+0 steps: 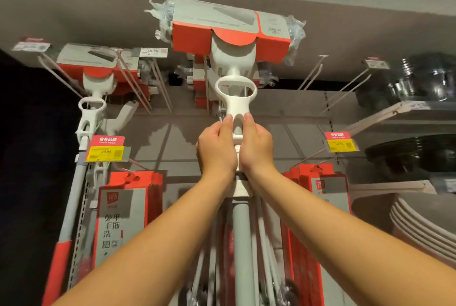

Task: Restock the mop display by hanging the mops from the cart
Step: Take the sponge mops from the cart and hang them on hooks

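Head view: looking up a shop display wall, both forearms reaching up the middle of the frame
Mop [235, 98]: upright at centre, head at the top of the frame, grey pole running down to the bottom edge between the forearms
Cardboard sleeve [229, 29]: red and grey, wrapped round the mop head, clear plastic sticking out at both ends
Left hand [216, 147]: fingers curled round the left side of the mop's white neck, just under the oval loop
Right hand [257, 147]: gripping the right side of the same neck, opposite the other hand
Hanging: whether the mop sits on a peg cannot be told — the loop and hands hide it
Second mop [92, 105]: upper left, in a like sleeve, against the wall
Yellow price tag [106, 152]: left of centre, just below the second mop's loop
Red packs [123, 219]: hung in rows at lower left and lower right, either side of the pole
Shelves, right edge: glassware [429, 78] on top, dark bowls [414, 157] in the middle, stacked plates [424, 226] below
Wire pegs [313, 73]: jut out bare, upper right of the mop
Open room: grey back panel [291, 137] shows between the hands and the right shelves — the left side is closer packed
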A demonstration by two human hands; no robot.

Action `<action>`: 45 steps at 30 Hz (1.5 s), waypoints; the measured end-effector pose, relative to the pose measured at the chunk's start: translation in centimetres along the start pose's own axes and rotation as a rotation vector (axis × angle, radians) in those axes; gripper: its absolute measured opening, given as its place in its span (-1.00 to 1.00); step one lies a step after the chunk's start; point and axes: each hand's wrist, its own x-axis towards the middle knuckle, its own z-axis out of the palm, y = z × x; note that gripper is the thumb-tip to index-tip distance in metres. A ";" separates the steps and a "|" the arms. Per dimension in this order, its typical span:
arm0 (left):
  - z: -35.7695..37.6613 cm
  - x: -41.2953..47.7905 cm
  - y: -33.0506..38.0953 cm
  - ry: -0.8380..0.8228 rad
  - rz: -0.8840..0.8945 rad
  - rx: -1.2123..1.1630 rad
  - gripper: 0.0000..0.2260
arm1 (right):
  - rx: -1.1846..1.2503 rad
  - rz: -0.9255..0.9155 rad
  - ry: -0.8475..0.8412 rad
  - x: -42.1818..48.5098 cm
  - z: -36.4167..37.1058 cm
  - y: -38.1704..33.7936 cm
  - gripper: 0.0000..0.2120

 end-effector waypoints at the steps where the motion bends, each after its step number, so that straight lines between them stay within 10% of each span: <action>1: 0.9 0.5 -0.2 0.003 0.007 0.006 -0.65 | -0.002 -0.015 -0.001 1.0 -0.4 0.3 -0.61; 19: 9.6 9.5 -2.0 0.157 0.122 0.116 -0.60 | 0.071 -0.080 -0.190 14.1 -1.0 1.3 -0.67; 45: 10.0 21.8 -9.4 -0.142 -0.023 0.198 -0.63 | -0.010 0.001 -0.097 23.3 5.5 8.3 -0.68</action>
